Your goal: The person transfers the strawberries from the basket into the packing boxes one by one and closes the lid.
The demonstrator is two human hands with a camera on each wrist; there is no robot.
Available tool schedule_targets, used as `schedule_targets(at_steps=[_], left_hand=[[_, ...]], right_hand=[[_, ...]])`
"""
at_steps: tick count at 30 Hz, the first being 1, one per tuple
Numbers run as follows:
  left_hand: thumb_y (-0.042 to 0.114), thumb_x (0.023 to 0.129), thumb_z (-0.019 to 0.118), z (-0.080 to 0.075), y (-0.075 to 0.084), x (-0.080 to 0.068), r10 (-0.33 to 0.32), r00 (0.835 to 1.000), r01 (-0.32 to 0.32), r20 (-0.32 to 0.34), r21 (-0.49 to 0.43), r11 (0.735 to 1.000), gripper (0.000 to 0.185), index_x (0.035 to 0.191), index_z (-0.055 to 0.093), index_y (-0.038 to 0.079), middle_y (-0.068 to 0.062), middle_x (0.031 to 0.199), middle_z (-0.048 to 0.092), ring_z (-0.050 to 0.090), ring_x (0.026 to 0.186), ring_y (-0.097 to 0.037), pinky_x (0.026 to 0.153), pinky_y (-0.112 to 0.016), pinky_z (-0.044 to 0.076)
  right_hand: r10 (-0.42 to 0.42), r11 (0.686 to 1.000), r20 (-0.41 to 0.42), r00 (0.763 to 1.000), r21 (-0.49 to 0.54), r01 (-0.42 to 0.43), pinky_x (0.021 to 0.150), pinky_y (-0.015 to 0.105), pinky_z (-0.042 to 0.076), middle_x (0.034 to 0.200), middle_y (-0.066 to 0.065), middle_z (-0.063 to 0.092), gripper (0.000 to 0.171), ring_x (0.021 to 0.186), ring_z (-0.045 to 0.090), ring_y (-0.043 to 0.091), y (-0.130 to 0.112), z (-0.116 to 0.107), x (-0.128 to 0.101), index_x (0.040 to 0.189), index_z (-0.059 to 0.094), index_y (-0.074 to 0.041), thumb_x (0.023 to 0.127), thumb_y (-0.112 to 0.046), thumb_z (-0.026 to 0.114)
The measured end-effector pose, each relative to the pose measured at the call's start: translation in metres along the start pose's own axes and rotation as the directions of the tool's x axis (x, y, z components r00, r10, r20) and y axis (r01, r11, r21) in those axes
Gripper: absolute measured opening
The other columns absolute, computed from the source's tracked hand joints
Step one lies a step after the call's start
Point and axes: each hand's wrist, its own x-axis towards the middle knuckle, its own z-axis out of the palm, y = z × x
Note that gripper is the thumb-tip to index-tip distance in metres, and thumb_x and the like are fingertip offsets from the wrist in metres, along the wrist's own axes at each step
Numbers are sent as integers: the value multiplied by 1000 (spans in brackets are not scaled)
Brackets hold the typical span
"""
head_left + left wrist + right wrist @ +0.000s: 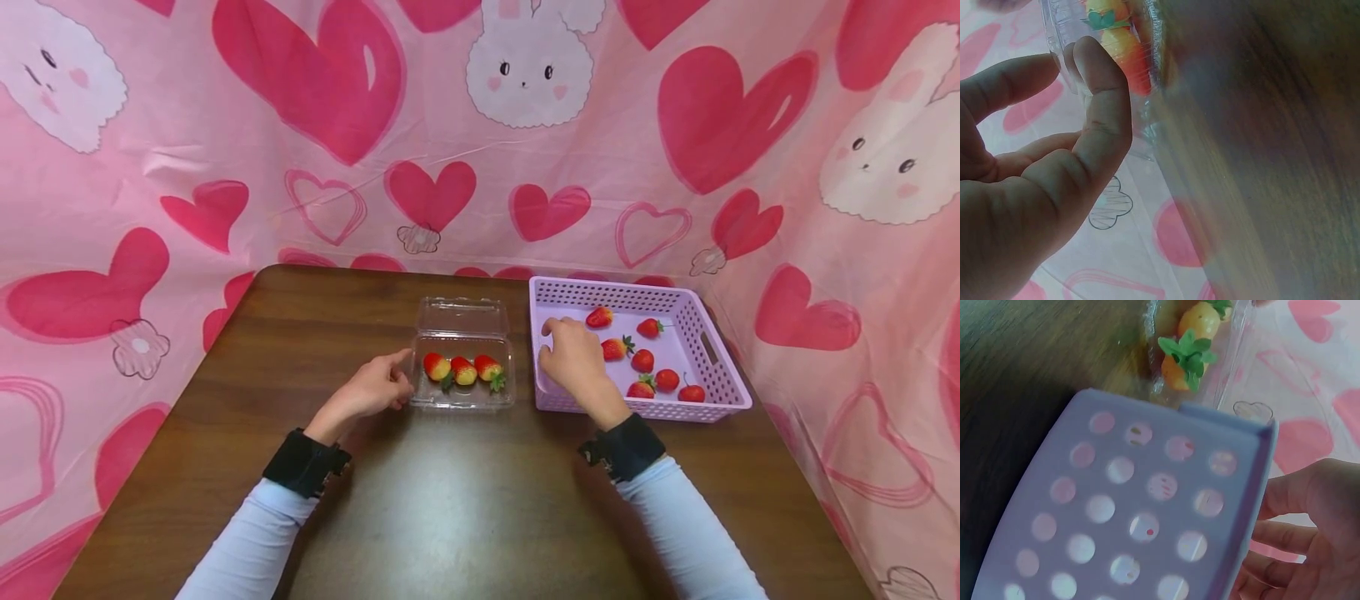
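Well, boxed strawberries [464, 372], tips toward backdrop [450, 133].

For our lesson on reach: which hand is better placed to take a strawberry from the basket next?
Likely the right hand: it is at the basket, close to its strawberries, while the left hand is at the box, farther away.

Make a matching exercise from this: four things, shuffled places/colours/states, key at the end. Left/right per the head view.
1. Clear container
2. Basket
3. Left hand
4. Right hand

A. Over the basket's left part
B. Lid open, three strawberries inside
C. At the container's left edge
D. Purple, perforated

Pairs: 1-B, 2-D, 3-C, 4-A
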Motion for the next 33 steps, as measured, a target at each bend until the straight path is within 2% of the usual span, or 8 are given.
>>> schedule_targets(at_steps=[14, 21, 27, 33], left_hand=[[2, 101, 63, 3, 0, -2, -10, 1000, 10, -6, -10, 1000, 71, 163, 30, -3, -13, 88, 59, 60, 77, -27, 82, -46, 60], [2, 101, 63, 2, 2, -2, -11, 1000, 11, -10, 1, 1000, 70, 163, 31, -4, -14, 88, 59, 59, 76, -26, 83, -46, 60], [2, 101, 63, 1, 2, -2, -9, 1000, 9, -6, 0, 1000, 70, 163, 30, -3, -14, 88, 59, 60, 77, -27, 82, -46, 60], [3, 101, 62, 1, 1, -1, -11, 1000, 11, -4, -4, 1000, 70, 163, 30, -3, -14, 89, 59, 60, 77, -28, 82, -46, 60]], right_hand=[[99, 995, 135, 986, -1, -100, 73, 56, 53, 104, 22, 70, 26, 90, 65, 41, 27, -5, -5, 109, 71, 2, 87, -11, 69], [106, 994, 149, 983, -17, -105, 79, 59, 51, 102, 24, 72, 28, 88, 65, 44, 36, -8, -7, 109, 72, 4, 86, -12, 70], [117, 993, 148, 982, -3, -118, 76, 55, 53, 99, 24, 72, 29, 85, 65, 41, 44, -10, -8, 109, 72, 5, 85, -10, 70], [149, 989, 172, 974, -6, -150, 76, 56, 53, 102, 25, 71, 28, 90, 65, 42, 50, -13, -10, 110, 71, 5, 86, -10, 69]])
